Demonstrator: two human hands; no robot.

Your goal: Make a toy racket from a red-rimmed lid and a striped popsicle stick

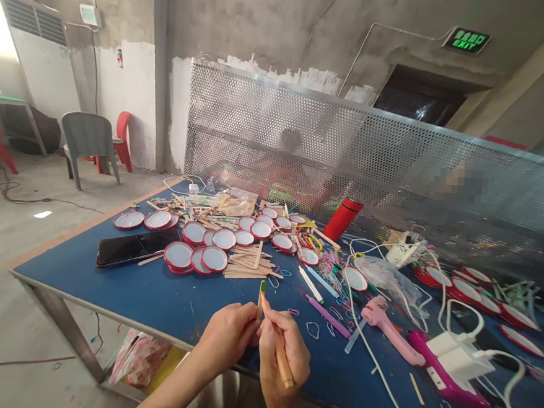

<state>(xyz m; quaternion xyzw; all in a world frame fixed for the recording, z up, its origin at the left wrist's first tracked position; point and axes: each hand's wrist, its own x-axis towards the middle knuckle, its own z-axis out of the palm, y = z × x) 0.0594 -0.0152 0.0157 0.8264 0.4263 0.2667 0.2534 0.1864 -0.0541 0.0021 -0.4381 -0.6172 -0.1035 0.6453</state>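
Note:
My left hand [232,332] is closed on a flat wooden craft stick [260,299], held upright with a green patch at its top end. My right hand [292,348] is wrapped round a tan-orange pen [283,367], its back end poking out below. The fingers of both hands meet over the table's front edge, and the right fingertip lies close to the green patch. Just beyond are a pile of plain craft sticks [249,263] and several red-rimmed white lids [178,254]. A white marker [311,285] and a purple pen [328,317] lie to the right.
A phone [133,248] lies at left on the blue table [144,301]. A red bottle [343,218] stands by the perforated metal screen [269,117], behind which people are partly visible. White cables, a pink glue gun [391,330] and a magenta power strip [446,371] crowd the right.

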